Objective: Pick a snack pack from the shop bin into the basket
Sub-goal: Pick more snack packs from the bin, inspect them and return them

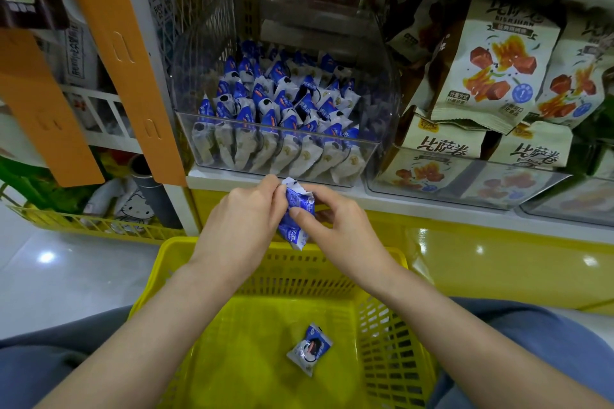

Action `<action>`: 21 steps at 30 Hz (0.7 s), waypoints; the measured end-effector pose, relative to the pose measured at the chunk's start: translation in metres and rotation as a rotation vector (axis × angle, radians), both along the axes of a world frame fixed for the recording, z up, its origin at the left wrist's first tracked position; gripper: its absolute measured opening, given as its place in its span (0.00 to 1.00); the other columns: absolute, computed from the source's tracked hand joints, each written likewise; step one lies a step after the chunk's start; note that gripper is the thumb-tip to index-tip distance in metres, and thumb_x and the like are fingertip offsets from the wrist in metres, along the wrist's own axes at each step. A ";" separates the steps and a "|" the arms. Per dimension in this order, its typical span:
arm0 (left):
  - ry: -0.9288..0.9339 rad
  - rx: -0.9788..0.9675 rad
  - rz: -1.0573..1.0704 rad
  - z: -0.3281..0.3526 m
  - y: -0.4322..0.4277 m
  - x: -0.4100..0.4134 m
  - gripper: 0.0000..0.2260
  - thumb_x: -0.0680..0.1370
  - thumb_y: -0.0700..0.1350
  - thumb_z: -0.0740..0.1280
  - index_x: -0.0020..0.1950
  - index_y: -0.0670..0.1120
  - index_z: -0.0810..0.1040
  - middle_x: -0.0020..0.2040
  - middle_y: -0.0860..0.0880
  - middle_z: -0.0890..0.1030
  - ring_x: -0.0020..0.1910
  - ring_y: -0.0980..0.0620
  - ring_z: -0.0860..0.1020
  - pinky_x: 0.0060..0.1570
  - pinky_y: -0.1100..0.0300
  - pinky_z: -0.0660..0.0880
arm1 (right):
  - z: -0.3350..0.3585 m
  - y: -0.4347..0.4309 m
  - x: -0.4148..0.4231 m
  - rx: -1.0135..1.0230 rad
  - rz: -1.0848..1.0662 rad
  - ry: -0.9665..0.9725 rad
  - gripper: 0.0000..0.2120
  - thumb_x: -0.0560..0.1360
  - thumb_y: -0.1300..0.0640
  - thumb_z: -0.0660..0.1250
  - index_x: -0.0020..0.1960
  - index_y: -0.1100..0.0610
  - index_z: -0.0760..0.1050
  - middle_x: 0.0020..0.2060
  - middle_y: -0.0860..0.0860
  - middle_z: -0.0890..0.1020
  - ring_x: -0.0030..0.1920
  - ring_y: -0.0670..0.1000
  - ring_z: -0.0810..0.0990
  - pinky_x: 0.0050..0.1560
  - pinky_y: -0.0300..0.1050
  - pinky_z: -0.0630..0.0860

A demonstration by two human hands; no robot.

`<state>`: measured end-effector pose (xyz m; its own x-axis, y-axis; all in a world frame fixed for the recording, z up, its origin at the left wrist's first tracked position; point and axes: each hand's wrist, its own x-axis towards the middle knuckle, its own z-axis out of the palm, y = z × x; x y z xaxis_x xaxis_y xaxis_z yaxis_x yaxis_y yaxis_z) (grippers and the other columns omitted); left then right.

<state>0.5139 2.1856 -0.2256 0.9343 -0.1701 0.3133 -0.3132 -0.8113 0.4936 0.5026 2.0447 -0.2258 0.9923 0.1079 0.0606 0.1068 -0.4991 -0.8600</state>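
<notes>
- Head view: both hands hold one blue-and-white snack pack [299, 201] above the far rim of the yellow basket [179, 244], just in front of the clear bin [372, 156].
- The left hand [242, 209] pinches its upper edge and the right hand [339, 229] grips its middle, probably to steady it for dropping.
- Its long axis stands nearly upright, with the crimped top toward the bin and the lower end toward the basket.
- Another pack [309, 349] lies inside the basket.

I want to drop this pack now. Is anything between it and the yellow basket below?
Nothing visible blocks it. The snack pack, pinched by the left hand and right hand, hangs above the far rim of the open yellow basket, with no lid or object between. A second pack lies on the basket floor.
</notes>
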 end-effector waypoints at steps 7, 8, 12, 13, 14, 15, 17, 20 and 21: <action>0.131 -0.237 -0.015 0.000 -0.010 -0.004 0.13 0.78 0.45 0.61 0.63 0.48 0.74 0.39 0.52 0.77 0.39 0.51 0.77 0.43 0.51 0.76 | 0.003 -0.002 0.006 0.128 -0.119 0.082 0.11 0.76 0.55 0.64 0.58 0.55 0.76 0.46 0.51 0.84 0.44 0.49 0.82 0.48 0.54 0.79; 0.122 -0.244 -0.007 -0.001 -0.009 -0.003 0.13 0.78 0.44 0.61 0.63 0.47 0.74 0.40 0.52 0.77 0.39 0.52 0.77 0.42 0.53 0.76 | 0.003 -0.002 0.006 0.118 -0.113 0.074 0.11 0.77 0.55 0.64 0.58 0.55 0.76 0.46 0.51 0.84 0.43 0.48 0.82 0.47 0.52 0.79; 0.120 -0.267 -0.007 -0.003 -0.007 -0.003 0.12 0.80 0.44 0.58 0.62 0.48 0.74 0.43 0.49 0.80 0.37 0.53 0.76 0.38 0.56 0.73 | 0.003 -0.002 0.005 -0.010 -0.050 -0.001 0.14 0.75 0.53 0.66 0.59 0.56 0.76 0.49 0.50 0.82 0.46 0.45 0.79 0.46 0.40 0.75; 0.123 -0.270 -0.012 -0.003 -0.006 -0.003 0.11 0.80 0.46 0.58 0.60 0.48 0.74 0.42 0.49 0.80 0.37 0.53 0.76 0.37 0.54 0.74 | 0.003 -0.002 0.004 -0.060 -0.028 -0.029 0.15 0.75 0.53 0.67 0.60 0.55 0.76 0.50 0.49 0.82 0.48 0.44 0.79 0.46 0.37 0.74; 0.122 -0.270 -0.014 -0.002 -0.005 -0.002 0.11 0.80 0.47 0.57 0.58 0.48 0.75 0.40 0.49 0.80 0.36 0.52 0.76 0.36 0.53 0.74 | 0.003 -0.002 0.004 -0.097 -0.011 -0.055 0.16 0.74 0.53 0.68 0.60 0.55 0.76 0.51 0.49 0.81 0.49 0.44 0.78 0.47 0.38 0.74; 0.113 -0.262 -0.013 -0.002 -0.004 -0.002 0.10 0.80 0.48 0.56 0.55 0.47 0.75 0.37 0.49 0.79 0.35 0.51 0.76 0.35 0.52 0.73 | 0.003 -0.001 0.003 -0.118 0.001 -0.075 0.17 0.73 0.53 0.69 0.61 0.55 0.75 0.52 0.49 0.80 0.50 0.45 0.78 0.48 0.39 0.76; 0.089 -0.239 -0.008 -0.004 -0.003 0.000 0.09 0.80 0.48 0.55 0.51 0.47 0.74 0.33 0.51 0.76 0.31 0.52 0.74 0.30 0.54 0.70 | 0.004 -0.001 0.002 -0.131 0.016 -0.097 0.17 0.73 0.53 0.69 0.61 0.55 0.75 0.52 0.49 0.80 0.50 0.45 0.77 0.47 0.40 0.77; 0.106 -0.262 0.008 -0.006 -0.004 0.001 0.09 0.80 0.47 0.56 0.50 0.47 0.74 0.33 0.52 0.76 0.31 0.54 0.75 0.30 0.54 0.71 | 0.004 0.000 0.001 -0.136 0.012 -0.107 0.17 0.74 0.54 0.68 0.61 0.55 0.75 0.52 0.48 0.80 0.50 0.44 0.77 0.46 0.39 0.78; 0.124 -0.286 0.011 -0.007 -0.005 0.002 0.08 0.80 0.47 0.56 0.51 0.47 0.74 0.34 0.52 0.77 0.33 0.54 0.75 0.32 0.55 0.72 | 0.003 0.000 0.002 -0.129 -0.006 -0.102 0.17 0.74 0.54 0.68 0.61 0.55 0.75 0.52 0.48 0.80 0.50 0.44 0.77 0.48 0.41 0.77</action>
